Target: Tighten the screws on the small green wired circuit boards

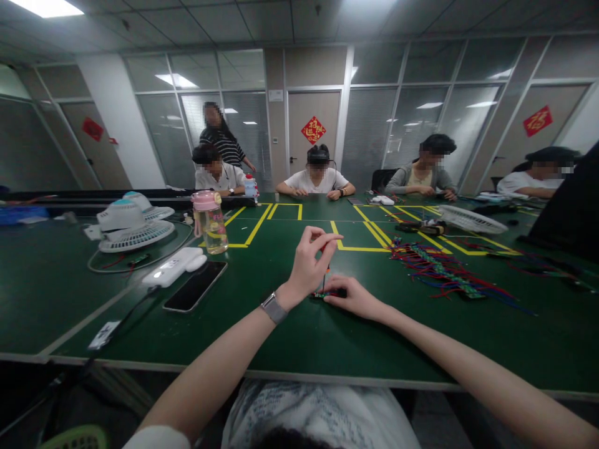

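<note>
My left hand [309,262], with a watch on its wrist, is raised over the table and closed around a small screwdriver [328,270]. Most of the handle is hidden by the fingers; a bit of orange shows, and the thin shaft points down. Below the tip lies a small green circuit board [319,296] on the green table. My right hand [353,297] rests low beside it, fingers pressed on the board's right side. A dark part under those fingers is too covered to make out.
Wired circuit boards [437,268] lie in a row to the right. On the left are a phone [196,287], a white power strip [174,267], a pink-lidded bottle [210,224] and white fans [135,227]. Several people sit or stand across the table.
</note>
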Tool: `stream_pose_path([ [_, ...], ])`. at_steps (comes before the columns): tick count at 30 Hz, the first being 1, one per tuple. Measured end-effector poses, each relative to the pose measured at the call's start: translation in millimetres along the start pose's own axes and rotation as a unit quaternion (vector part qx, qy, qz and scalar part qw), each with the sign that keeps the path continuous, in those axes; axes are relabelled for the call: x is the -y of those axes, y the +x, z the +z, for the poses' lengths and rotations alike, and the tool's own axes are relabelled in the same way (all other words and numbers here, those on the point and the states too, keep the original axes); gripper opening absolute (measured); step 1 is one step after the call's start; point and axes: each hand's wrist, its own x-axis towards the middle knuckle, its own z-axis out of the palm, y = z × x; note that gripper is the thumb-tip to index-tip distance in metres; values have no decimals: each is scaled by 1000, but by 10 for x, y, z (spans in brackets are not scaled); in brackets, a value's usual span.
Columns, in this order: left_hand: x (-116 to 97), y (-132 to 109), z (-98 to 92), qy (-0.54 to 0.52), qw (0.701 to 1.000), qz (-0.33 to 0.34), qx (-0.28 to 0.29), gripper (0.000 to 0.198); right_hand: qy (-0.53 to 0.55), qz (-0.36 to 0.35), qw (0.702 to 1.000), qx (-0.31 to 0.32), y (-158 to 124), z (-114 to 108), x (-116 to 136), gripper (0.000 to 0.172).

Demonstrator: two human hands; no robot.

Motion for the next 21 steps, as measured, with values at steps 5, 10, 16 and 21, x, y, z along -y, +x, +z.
stream_pose_path([
  [5,33,10,6,-101,991,-47,72,29,20,9,1000,4,3,1,-27,16],
  [10,45,14,-15,-12,999,-39,10,15,16,21,1000,5,3,3,-29,18],
  [16,69,15,-8,-96,993,-50,54,30,20,26,999,13,6,-5,-17,18],
  [21,61,20,-17,-15,999,-29,9,12,25,24,999,17,10,-4,-36,18],
])
